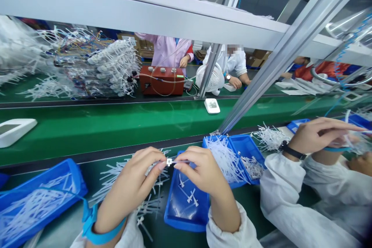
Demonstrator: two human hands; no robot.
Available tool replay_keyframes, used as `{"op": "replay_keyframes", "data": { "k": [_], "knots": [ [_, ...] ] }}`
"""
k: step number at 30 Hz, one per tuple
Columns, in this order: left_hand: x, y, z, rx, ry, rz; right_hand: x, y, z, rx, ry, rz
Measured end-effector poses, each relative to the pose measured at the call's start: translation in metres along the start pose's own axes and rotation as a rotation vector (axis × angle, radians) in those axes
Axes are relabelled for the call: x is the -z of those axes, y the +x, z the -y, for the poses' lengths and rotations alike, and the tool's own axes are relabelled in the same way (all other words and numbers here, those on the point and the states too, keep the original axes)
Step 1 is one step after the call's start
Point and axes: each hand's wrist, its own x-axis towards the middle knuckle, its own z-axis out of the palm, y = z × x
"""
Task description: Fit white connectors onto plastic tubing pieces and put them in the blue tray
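My left hand (145, 172) is closed in a pinch at the left of a small white square piece (169, 162). A thin pale strip (175, 161), which looks like a cable tie, runs from this piece into the pinched fingers of my right hand (199, 168). Both hands are raised, fingertips close together, and the strip's ends are hidden by the fingers. Below them is a blue tray (186, 221) with several white strips with small heads (192, 197). Under and behind my left hand lies a loose pile of white strips (109, 182).
A blue bin of white strips (69, 166) stands at left. Blue bins hold strips (223, 159) and small white parts (252, 168). At right, a co-worker's hand (310, 135) works close by. A metal post (261, 66) slants across the green conveyor (130, 124); other people stand beyond.
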Motion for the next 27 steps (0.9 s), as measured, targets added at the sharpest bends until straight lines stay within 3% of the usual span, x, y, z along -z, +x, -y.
{"op": "replay_keyframes", "data": {
  "k": [27],
  "knots": [
    [-0.0073, -0.0022, -0.0062, 0.008, -0.053, 0.049, 0.0008, 0.0, 0.0066, -0.023, 0.087, -0.073]
  ]
}}
